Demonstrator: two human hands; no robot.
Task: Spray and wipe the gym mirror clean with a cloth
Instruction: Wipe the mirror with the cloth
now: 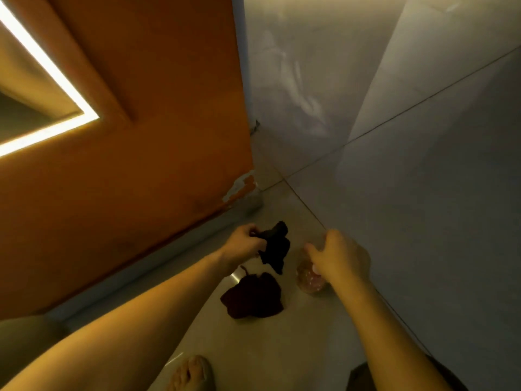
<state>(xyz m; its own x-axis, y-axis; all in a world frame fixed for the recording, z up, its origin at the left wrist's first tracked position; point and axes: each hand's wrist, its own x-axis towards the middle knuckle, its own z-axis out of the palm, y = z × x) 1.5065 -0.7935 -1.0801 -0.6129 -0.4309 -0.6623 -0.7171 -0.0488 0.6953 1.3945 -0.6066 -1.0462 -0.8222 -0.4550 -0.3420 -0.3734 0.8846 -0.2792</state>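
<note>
While the left hand (244,244) clamps its grip on a dark cloth (275,249), the right hand (339,259) hovers, grip apart, over a clear bottle (307,277) on the floor (239,348).

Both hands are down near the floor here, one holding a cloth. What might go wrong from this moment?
1. The right hand reaches over the clear bottle standing on the floor. A loose grab might tip it and wet the tiles near the bare foot, which would be a slip hazard.
2. The left hand pinches the dark cloth by one end. The dangling part may pick up floor grit and streak the mirror.
</note>
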